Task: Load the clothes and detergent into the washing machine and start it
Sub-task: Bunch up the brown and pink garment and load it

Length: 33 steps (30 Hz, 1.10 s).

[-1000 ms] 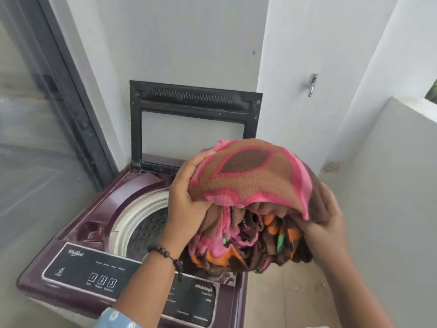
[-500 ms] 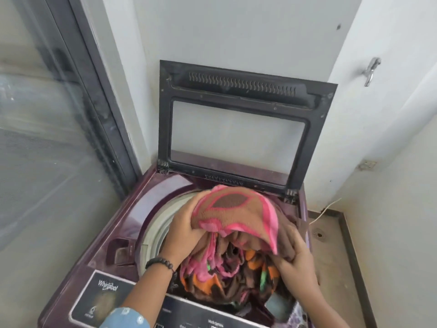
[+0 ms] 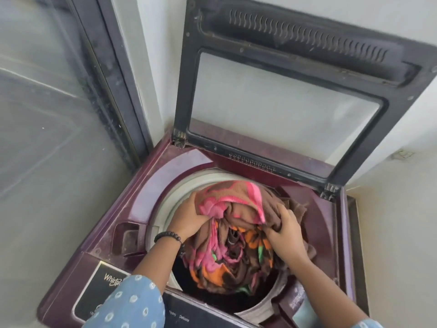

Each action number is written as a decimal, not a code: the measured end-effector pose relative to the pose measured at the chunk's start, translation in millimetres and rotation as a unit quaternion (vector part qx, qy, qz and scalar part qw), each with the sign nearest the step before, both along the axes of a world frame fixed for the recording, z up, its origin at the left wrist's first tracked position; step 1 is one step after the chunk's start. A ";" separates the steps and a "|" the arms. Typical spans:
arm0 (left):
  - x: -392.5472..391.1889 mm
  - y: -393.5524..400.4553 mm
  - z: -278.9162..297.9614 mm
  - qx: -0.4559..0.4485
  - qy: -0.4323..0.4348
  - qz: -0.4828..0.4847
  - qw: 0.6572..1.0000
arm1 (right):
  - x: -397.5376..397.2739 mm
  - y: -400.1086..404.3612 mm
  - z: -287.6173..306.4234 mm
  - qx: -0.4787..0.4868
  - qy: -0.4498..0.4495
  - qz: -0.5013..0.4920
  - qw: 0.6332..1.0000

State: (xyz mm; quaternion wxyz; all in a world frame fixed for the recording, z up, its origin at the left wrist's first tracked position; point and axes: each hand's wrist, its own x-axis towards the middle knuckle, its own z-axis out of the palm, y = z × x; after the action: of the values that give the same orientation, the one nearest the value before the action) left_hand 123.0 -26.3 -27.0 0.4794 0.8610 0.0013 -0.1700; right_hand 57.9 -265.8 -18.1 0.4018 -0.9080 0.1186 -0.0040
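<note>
White walls and a dark-framed glass door hem in a maroon top-loading washing machine, its lid propped upright against the wall. A person leans over the open drum, pressing a bundle of brown, pink and orange clothes down into it. A second ago the bundle is held up in the air, well above the opening; now its lower folds sit inside the drum and only the top mound rises above the rim. The left hand, a beaded bracelet at its wrist, grips the pink-edged cloth at the left of the bundle. The right hand clutches a brown fold on the right, where some fabric spills over the drum's edge onto the machine's top. The loading appears nearly done, though that stray fold looks likely to need tucking in. No detergent shows in view. The control panel at the front, partly hidden by a blue dotted sleeve, sits untouched, so detergent and starting seem yet to come.
</note>
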 end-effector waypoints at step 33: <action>22.0 -113.6 -123.1 -0.214 0.461 0.124 0.852 | 50.2 6.5 -105.6 -0.175 0.323 0.209 0.906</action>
State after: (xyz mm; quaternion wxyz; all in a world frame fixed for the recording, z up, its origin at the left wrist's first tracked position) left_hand 145.0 -139.9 -150.2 0.6134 0.5522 0.2928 -0.4828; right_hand 108.2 -259.3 -123.7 0.1677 -0.9193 0.0463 0.3530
